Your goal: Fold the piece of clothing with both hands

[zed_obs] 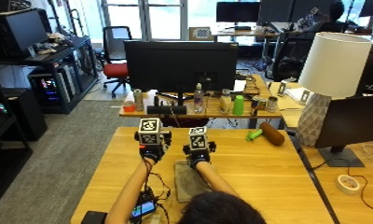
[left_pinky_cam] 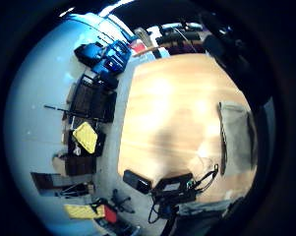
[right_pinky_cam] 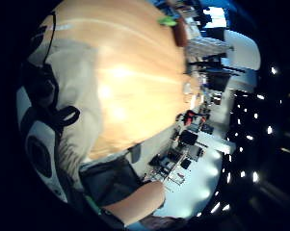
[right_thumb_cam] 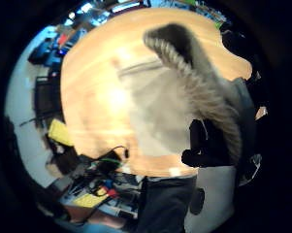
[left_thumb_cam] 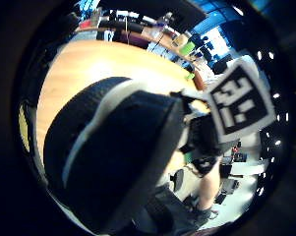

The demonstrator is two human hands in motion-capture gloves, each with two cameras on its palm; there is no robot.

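Lying on the wooden counter (zed_obs: 248, 172): one piece of clothing (zed_obs: 190, 185), grey-olive, already folded down into a narrow oblong, sitting near the counter's front edge and just in front of the person, with one long side running away from the body. Showing in the right thumb side palm view as a pale cloth panel (right_thumb_cam: 157, 114) spread flat on the wood, with a ribbed hem rising close past the camera.

Hovering above the counter: two gloved hands, side by side and near each other. Left hand (zed_obs: 152, 151) raised just beside the garment's far left corner, apparently apart from the cloth; finger state impossible to tell, since the left thumb side palm view is mostly filled by a dark rounded shape. Right hand (zed_obs: 198, 156) raised over the garment's far end; impossible to tell whether curling round the ribbed hem or merely passing close to it.

Counting elsewhere on the same counter: one green item (zed_obs: 253, 135) and one brown cylinder (zed_obs: 272, 133), lying together near the far right corner, well apart from the garment; one small device with a lit screen (zed_obs: 143, 209) sitting by the front left edge, cables trailing from it.

Leaving wide bare wood left, right and beyond the garment, with the front edge close behind it.
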